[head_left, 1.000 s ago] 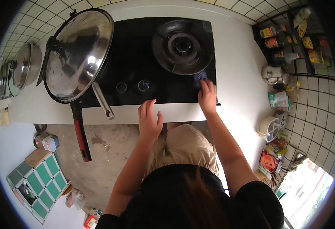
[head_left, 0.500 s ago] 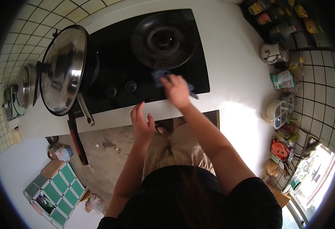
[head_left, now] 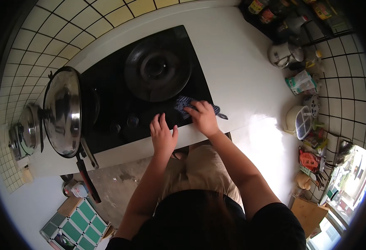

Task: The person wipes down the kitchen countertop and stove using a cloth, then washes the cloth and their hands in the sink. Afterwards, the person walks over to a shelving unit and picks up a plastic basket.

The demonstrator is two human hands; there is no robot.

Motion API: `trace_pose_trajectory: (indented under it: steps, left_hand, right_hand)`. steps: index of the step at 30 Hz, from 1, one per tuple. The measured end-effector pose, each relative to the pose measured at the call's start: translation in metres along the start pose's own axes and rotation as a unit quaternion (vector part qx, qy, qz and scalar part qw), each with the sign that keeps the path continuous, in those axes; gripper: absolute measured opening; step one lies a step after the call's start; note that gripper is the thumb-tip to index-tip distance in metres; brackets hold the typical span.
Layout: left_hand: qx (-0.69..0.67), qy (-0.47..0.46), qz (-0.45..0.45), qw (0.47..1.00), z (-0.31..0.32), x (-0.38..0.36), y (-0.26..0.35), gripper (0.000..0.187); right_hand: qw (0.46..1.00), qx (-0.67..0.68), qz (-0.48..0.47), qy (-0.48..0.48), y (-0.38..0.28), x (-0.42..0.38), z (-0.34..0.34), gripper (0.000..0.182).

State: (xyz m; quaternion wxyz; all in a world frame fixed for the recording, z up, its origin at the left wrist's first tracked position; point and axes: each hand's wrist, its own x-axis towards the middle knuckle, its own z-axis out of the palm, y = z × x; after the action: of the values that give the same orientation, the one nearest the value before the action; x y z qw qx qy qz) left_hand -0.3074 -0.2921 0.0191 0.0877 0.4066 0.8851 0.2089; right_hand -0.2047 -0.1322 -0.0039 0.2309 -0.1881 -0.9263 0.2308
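Note:
My right hand (head_left: 204, 118) grips a dark blue patterned cloth (head_left: 184, 103) against the black glass cooktop (head_left: 108, 112), near its front right corner. Part of the cloth spreads left of my fingers, and a strip of it sticks out to the right, over the white counter. My left hand (head_left: 163, 135) holds nothing; its fingers are apart at the front edge of the cooktop. Behind the cloth lies the round dark burner (head_left: 157, 71). Two control knobs, one of them the right knob (head_left: 133, 121), are left of my left hand.
A pan with a shiny domed lid (head_left: 62, 112) covers the cooktop's left side, its black and red handle (head_left: 88, 181) jutting past the counter edge. Along the right wall stand a metal kettle (head_left: 285, 55), a white caddy (head_left: 298, 121) and several packets on the white counter (head_left: 233, 62).
My view has shifted. My right hand has moved with the cloth toward the cooktop's front right corner. My left hand has come closer to the cooktop's front edge and to my right hand.

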Motion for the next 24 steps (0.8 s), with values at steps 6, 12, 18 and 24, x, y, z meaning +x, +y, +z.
trace_pose_trajectory:
  steps: [6, 12, 18, 24]
  left_hand:
    - [0.121, -0.047, -0.048, 0.990, 0.013, 0.025, 0.008, 0.078]
    - [0.125, -0.082, -0.044, 0.988, 0.007, 0.031, 0.007, 0.082]
    - [0.157, -0.085, -0.039, 0.983, 0.008, 0.032, 0.008, 0.084]
    - [0.161, -0.075, -0.030, 0.984, 0.007, 0.033, 0.009, 0.084]
  right_hand:
    - [1.000, 0.019, 0.000, 0.018, 0.057, 0.046, -0.001, 0.038]
    - [0.998, 0.047, -0.007, 0.034, 0.094, 0.096, 0.006, 0.039]
    - [0.998, 0.047, 0.001, 0.041, 0.126, 0.146, 0.023, 0.042]
    - [0.996, 0.069, -0.045, -0.033, 0.159, 0.211, 0.032, 0.042]
